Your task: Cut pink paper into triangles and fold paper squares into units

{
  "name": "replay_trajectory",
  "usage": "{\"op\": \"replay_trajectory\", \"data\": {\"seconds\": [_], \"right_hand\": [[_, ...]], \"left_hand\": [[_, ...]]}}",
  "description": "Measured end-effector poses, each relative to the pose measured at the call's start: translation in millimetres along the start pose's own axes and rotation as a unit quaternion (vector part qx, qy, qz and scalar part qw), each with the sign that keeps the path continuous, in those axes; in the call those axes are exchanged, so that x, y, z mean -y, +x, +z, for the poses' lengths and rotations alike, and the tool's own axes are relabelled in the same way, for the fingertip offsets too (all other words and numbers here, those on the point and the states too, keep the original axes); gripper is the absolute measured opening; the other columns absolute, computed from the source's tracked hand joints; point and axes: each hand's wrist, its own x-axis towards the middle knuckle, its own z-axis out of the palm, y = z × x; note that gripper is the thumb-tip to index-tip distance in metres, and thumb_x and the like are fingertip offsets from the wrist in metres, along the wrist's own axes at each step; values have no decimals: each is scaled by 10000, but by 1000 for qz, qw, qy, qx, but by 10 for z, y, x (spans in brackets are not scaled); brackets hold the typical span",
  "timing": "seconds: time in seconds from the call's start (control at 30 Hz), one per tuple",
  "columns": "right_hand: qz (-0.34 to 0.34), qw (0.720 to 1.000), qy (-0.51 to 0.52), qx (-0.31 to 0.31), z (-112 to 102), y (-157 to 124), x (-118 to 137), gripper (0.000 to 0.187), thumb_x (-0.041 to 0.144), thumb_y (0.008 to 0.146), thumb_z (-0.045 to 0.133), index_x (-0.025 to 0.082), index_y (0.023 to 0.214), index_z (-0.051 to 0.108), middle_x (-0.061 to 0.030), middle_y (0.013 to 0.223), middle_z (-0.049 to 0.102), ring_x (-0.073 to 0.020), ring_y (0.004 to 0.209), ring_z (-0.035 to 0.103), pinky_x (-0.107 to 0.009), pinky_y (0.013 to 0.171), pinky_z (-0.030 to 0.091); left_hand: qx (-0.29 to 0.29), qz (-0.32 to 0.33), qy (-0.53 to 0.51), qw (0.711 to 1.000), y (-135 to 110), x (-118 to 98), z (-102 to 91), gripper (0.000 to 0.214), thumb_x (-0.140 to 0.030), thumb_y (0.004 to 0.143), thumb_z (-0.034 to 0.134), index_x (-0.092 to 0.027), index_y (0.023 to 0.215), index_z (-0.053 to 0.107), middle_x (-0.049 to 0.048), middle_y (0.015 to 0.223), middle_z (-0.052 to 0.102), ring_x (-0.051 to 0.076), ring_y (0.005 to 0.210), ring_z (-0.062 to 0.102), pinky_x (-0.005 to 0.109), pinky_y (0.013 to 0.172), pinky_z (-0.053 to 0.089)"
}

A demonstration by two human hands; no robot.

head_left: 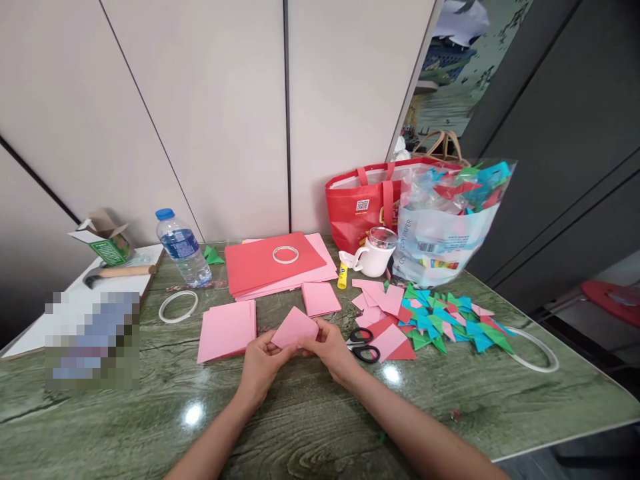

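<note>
A small pink sheet of paper (295, 328) is held up between both hands, turned so one corner points away from me. My left hand (263, 363) pinches its left edge, and my right hand (325, 345) grips the right side with the thumb on top. The fingers under the sheet are mostly hidden. Left of the hands lies a stack of larger pink sheets (227, 327). Just beyond them sits a pile of smaller pink squares (321, 299). Black-handled scissors (364, 345) rest near my right wrist, beside pink and red paper scraps (393, 343).
Folded green, blue and red paper pieces (445, 320) spread rightward. Behind stand a white mug (377, 257), yellow glue stick (343, 275), red bag (350, 207) and filled plastic bag (440, 233). Red sheets (265, 263), a water bottle (185, 250), tape ring (167, 313) and hammer (125, 271) lie leftward.
</note>
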Motion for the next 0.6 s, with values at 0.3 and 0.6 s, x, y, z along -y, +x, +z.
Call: {"op": "replay_trajectory", "data": {"seconds": [0.3, 0.6], "right_hand": [[8, 1000, 21, -6, -5, 0, -8, 315, 314, 543, 764, 148, 769, 621, 24, 616, 615, -90, 509, 512, -189, 455, 417], [4, 998, 40, 41, -54, 13, 56, 450, 224, 499, 782, 156, 910, 611, -36, 833, 691, -158, 735, 629, -275, 686, 489]], "left_hand": [[3, -12, -1, 1000, -11, -48, -18, 320, -257, 521, 775, -113, 789, 676, 61, 694, 718, 173, 599, 655, 257, 608, 522], [-40, -11, -31, 999, 8, -65, -38, 407, -244, 507, 778, -107, 871, 659, 84, 815, 725, 188, 688, 665, 277, 665, 532]]}}
